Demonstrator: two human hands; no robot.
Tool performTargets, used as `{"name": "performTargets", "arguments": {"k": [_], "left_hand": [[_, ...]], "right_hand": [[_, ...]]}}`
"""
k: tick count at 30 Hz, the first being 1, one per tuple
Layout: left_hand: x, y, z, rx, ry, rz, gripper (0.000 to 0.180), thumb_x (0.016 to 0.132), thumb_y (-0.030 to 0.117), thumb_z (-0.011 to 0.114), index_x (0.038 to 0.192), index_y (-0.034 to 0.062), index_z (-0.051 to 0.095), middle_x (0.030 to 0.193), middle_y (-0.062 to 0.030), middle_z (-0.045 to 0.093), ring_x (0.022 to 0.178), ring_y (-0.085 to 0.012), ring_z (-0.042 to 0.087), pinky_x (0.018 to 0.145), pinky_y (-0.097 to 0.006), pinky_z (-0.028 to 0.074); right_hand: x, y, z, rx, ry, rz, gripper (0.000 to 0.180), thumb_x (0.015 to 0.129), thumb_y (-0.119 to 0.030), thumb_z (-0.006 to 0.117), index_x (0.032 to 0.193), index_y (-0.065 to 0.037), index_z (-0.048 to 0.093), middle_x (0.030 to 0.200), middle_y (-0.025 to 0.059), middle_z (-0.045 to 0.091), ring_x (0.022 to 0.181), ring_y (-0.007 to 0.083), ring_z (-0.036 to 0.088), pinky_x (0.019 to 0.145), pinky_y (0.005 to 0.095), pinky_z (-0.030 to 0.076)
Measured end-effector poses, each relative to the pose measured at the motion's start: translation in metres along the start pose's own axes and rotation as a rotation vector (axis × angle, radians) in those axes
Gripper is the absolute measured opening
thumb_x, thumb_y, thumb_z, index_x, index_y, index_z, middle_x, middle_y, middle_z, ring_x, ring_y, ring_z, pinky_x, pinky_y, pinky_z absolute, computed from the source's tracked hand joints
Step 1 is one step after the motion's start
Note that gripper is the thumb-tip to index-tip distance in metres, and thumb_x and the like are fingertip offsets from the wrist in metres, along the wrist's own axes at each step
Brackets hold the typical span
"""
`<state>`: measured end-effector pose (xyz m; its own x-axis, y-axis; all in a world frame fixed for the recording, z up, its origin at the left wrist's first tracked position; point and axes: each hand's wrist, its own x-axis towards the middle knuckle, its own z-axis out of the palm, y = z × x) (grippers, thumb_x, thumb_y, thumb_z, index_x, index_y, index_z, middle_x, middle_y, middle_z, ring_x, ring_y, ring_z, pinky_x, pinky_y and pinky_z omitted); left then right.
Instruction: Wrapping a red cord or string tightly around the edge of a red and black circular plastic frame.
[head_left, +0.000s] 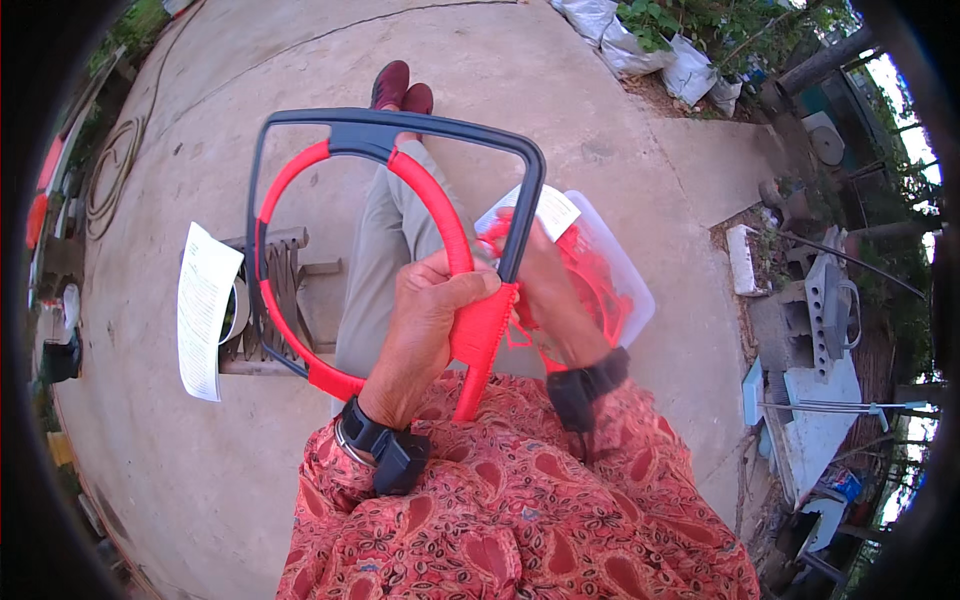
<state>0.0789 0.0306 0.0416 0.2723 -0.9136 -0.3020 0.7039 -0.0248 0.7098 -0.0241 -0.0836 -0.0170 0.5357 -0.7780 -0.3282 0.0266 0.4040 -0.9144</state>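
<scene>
A black frame with a round ring inside it is held up in front of my lap. Red covering wraps much of the ring, and a wider red piece with a stitched-looking edge covers the lower right part. My left hand is closed around the ring there, thumb pressed on the red piece. Behind the frame's right side, my right hand is blurred and its fingers are mostly hidden. Loose red strands hang between it and the frame.
A translucent plastic tub with red strips and a white paper stands at right. On the left, another printed sheet lies by a slatted wooden stool. A coiled hose lies far left; blocks and scrap line the right.
</scene>
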Motion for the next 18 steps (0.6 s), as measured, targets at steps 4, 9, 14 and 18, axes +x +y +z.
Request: {"name": "performTargets", "arguments": {"k": [4, 9, 14, 18], "left_hand": [[-0.003, 0.004, -0.008, 0.051, 0.104, 0.1, 0.008, 0.08, 0.0, 0.06, 0.087, -0.0025, 0.061, 0.075, -0.0138, 0.066, 0.061, -0.02, 0.065, 0.059, -0.032, 0.055], [-0.006, 0.006, -0.02, 0.011, 0.238, 0.169, 0.006, 0.08, 0.001, 0.063, 0.086, -0.0002, 0.062, 0.076, -0.0078, 0.065, 0.063, -0.0132, 0.062, 0.06, -0.026, 0.052], [0.0, 0.001, -0.035, 0.04, 0.33, 0.162, 0.005, 0.081, 0.002, 0.059, 0.085, -0.0016, 0.058, 0.075, -0.0166, 0.065, 0.061, -0.0227, 0.064, 0.058, -0.035, 0.056], [0.001, -0.001, -0.035, 0.04, 0.312, 0.165, 0.006, 0.081, 0.003, 0.059, 0.086, -0.0014, 0.058, 0.076, -0.0171, 0.065, 0.062, -0.0238, 0.065, 0.058, -0.037, 0.058]], "right_hand": [[0.006, 0.017, 0.018, 0.322, -0.188, 0.115, 0.039, 0.089, -0.012, 0.048, 0.126, -0.002, 0.044, 0.106, 0.0109, 0.058, 0.096, 0.0191, 0.058, 0.083, 0.03, 0.047], [0.007, 0.015, -0.009, -0.657, -0.1, -0.46, 0.029, 0.087, -0.008, 0.05, 0.115, -0.003, 0.057, 0.108, 0.0171, 0.06, 0.094, 0.0263, 0.062, 0.079, 0.0347, 0.05], [-0.008, 0.013, -0.019, -0.798, -0.082, -0.339, 0.03, 0.083, -0.007, 0.059, 0.113, -0.004, 0.058, 0.105, 0.0159, 0.06, 0.092, 0.0277, 0.061, 0.078, 0.0343, 0.049], [-0.018, 0.041, -0.034, -0.761, -0.152, -0.39, 0.031, 0.082, -0.005, 0.059, 0.112, -0.003, 0.058, 0.112, 0.0139, 0.059, 0.105, 0.0238, 0.058, 0.089, 0.0336, 0.046]]}}
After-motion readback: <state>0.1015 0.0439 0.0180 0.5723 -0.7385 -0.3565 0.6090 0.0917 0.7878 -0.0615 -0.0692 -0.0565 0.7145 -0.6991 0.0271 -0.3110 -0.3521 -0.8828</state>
